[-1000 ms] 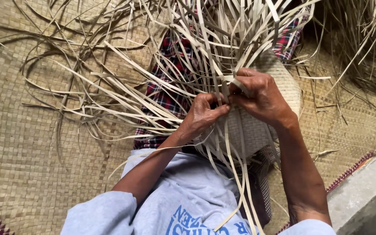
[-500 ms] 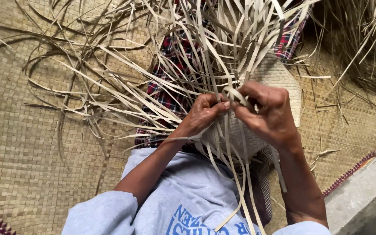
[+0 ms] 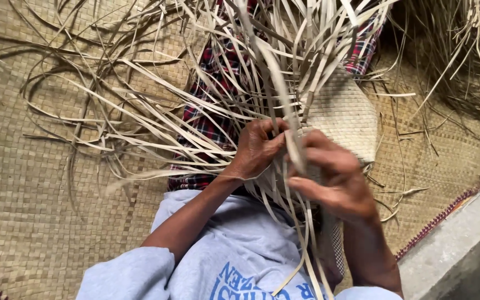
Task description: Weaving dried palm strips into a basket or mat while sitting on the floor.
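A half-woven pale straw basket (image 3: 344,114) rests on my lap, with many loose leaf strips (image 3: 212,83) fanning out from its edge. My left hand (image 3: 256,149) pinches a few strips at the weaving edge, fingers closed on them. Just to its right, my right hand (image 3: 334,178) grips one strip (image 3: 293,150) that runs up between the two hands. Both hands sit close together at the near edge of the basket. Other strips hang down over my grey shirt (image 3: 234,250).
I sit on a woven straw mat (image 3: 40,183) with a dark patterned border (image 3: 445,216). A red checked cloth (image 3: 206,122) covers my legs. A heap of dry strips (image 3: 473,50) lies at the upper right. A concrete ledge (image 3: 462,250) runs along the lower right.
My right hand has come down and toward me, drawing a strip with it. The left hand has stayed at the weaving edge. The view has shifted slightly.
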